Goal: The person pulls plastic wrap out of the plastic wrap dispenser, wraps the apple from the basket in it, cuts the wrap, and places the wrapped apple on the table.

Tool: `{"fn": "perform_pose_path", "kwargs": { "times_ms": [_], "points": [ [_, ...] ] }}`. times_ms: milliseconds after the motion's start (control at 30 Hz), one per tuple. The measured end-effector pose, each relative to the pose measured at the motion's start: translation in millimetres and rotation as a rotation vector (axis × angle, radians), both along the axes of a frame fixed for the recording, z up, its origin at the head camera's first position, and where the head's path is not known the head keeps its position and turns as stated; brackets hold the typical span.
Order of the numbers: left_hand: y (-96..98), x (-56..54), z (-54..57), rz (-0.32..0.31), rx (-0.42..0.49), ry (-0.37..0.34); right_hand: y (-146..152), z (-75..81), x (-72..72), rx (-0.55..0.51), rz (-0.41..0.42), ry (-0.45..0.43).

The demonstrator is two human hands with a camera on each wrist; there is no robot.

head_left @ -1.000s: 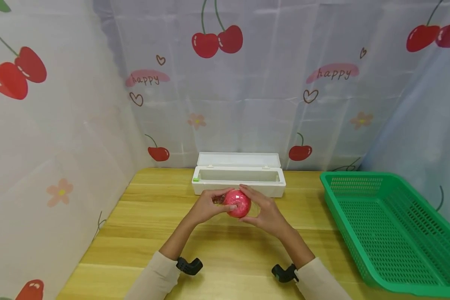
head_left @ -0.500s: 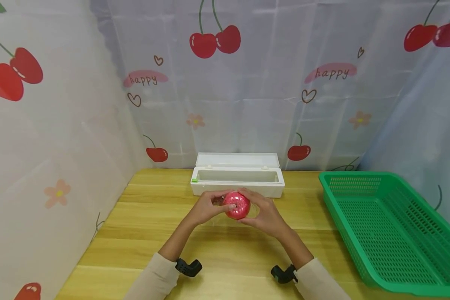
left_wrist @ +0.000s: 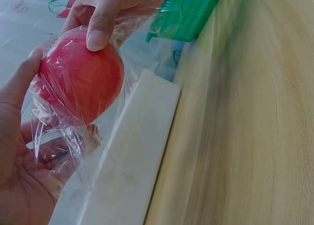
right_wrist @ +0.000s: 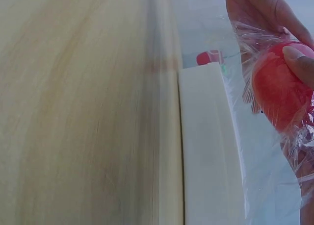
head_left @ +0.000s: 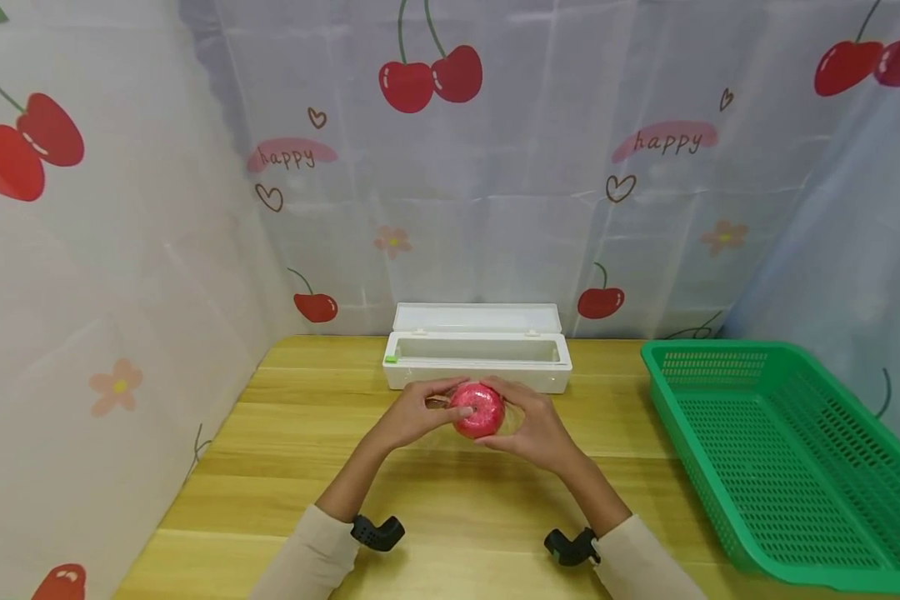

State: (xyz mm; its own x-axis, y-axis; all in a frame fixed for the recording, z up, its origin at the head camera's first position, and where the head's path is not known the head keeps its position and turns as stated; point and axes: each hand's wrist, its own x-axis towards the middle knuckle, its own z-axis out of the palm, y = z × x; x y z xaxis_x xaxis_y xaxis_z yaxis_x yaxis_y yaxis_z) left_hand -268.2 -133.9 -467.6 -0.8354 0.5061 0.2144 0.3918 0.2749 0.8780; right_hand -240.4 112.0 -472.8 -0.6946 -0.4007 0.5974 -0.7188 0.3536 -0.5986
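A red apple (head_left: 484, 407), wrapped in clear cling film (left_wrist: 73, 144), is held between both hands above the table in the head view. My left hand (head_left: 408, 416) holds its left side, with the thumb laid across the front. On the other side, my right hand (head_left: 534, 428) grips it between thumb and fingers. Loose, crumpled film hangs off the apple (left_wrist: 83, 80) toward the left palm in the left wrist view. In the right wrist view, film also stretches around the apple (right_wrist: 275, 90). Some fingers are hidden behind the fruit.
Just behind the hands stands a long white box (head_left: 480, 377) with its lid (head_left: 477, 317) raised and a small green piece (head_left: 392, 359) on its edge. A green plastic basket (head_left: 690, 467) sits at the right on the wooden table (head_left: 285, 467). Cherry-printed curtains (head_left: 495, 225) surround the table.
Both hands stay on the apple in nearly the same place. The apple has turned slightly, and the film about it has shifted a little.
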Motion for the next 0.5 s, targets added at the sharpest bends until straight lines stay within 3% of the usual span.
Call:
{"fn": "perform_pose_path", "kwargs": {
  "times_ms": [100,233,500],
  "points": [
    [-0.8,0.6,0.5,0.019,-0.005,0.035,1.0,0.6,0.6,-0.014,0.006,-0.031],
    [-1.5,-0.5,0.2,0.021,0.010,0.191,1.9,2.0,1.8,-0.031,0.015,-0.059],
    [3.8,2.0,-2.9,-0.083,0.076,0.474,3.5,1.6,-0.2,-0.024,0.000,-0.070]
  ]
}}
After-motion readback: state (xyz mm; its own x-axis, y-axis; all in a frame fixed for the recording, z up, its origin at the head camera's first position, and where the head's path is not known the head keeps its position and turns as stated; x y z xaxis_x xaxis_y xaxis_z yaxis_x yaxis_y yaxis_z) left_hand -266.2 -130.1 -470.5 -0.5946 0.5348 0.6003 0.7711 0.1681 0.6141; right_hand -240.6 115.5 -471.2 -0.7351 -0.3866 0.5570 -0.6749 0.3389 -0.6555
